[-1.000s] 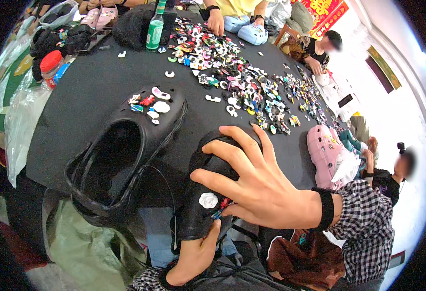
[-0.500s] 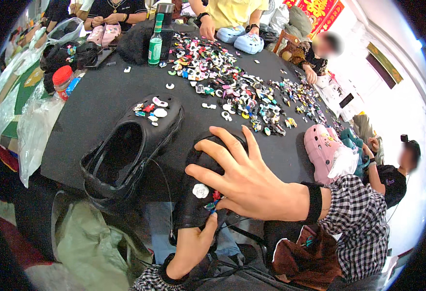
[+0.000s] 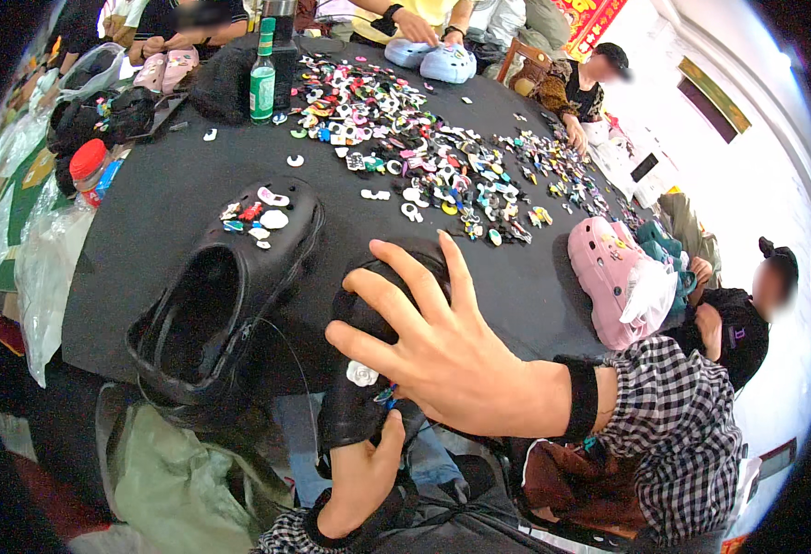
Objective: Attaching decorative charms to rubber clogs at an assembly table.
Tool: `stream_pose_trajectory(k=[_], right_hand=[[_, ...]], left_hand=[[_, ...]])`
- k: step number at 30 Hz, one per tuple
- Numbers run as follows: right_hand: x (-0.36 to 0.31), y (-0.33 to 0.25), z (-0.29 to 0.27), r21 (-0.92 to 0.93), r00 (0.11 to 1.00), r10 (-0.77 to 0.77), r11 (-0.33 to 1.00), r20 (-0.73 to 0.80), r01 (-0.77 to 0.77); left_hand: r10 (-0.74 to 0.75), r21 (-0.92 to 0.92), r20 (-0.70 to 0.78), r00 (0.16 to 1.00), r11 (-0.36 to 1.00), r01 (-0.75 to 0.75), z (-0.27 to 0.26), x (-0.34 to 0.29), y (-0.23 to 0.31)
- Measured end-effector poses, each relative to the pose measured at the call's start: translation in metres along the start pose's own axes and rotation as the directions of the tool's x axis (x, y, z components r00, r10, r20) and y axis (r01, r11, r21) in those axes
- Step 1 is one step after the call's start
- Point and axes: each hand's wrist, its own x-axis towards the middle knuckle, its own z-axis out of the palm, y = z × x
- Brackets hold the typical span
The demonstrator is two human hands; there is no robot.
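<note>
A black clog (image 3: 333, 406) is in front of me, with a white rose-shaped charm (image 3: 362, 373) and a small blue charm (image 3: 386, 395) on its upper. My left hand (image 3: 369, 471) reaches into it from the heel end, most of its fingers hidden inside and the thumb outside by the blue charm. My right hand (image 3: 452, 360) grips the same clog from above, its fingers curved and spaced across the toe; its thumb is mostly hidden. To the left rests a second black clog (image 3: 281, 235), with several white, red and blue charms on its toe.
Loose shoe charms (image 3: 442, 162) cover the middle of the dark table (image 3: 175, 166). A green bottle (image 3: 261, 83) and a red-lidded jar (image 3: 89, 164) stand at the left. Pink clogs (image 3: 599, 268) sit at the right. Across the table, a person handles light-blue clogs (image 3: 447, 65).
The view has shifted slightly, so the table things appear a little further left and higher. Both hands stay on the clog; a red charm seen by my right thumb is now hidden.
</note>
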Motion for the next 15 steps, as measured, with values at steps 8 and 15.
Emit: stream_pose_trajectory(k=[8, 15], right_hand=[[-0.007, -0.003, 0.003, 0.006, 0.999, -0.003, 1.000, -0.047, 0.003], [-0.020, 0.018, -0.001, 0.118, 0.995, -0.049, 0.991, -0.082, 0.059]], left_hand=[[0.183, 0.052, 0.040, 0.982, 0.981, -0.185, -0.003, 0.004, -0.001], [-0.004, -0.220, 0.083, 0.997, 0.975, 0.022, 0.000, -0.010, 0.018]])
